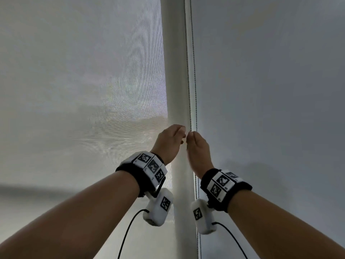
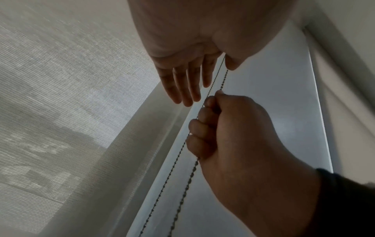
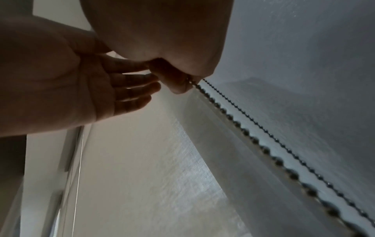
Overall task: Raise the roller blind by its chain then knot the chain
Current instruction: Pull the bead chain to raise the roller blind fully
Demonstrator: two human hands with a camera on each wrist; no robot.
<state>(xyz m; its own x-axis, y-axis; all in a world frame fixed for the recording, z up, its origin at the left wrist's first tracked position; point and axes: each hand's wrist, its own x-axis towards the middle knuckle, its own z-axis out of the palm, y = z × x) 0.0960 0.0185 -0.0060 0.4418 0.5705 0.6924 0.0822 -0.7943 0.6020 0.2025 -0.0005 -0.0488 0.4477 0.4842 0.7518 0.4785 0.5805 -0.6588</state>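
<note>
My right hand pinches the thin grey metal bead chain, which hangs at twelve o'clock against the pale grey fabric roller blind. My left hand is slack-fingered, holding nothing. Raising looks barely begun; no knot yet.

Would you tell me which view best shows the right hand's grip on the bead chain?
The left wrist view: the right hand curls round one bead chain strand. The head view shows only its back; the right wrist view shows just the chain leaving its fingers.
</note>
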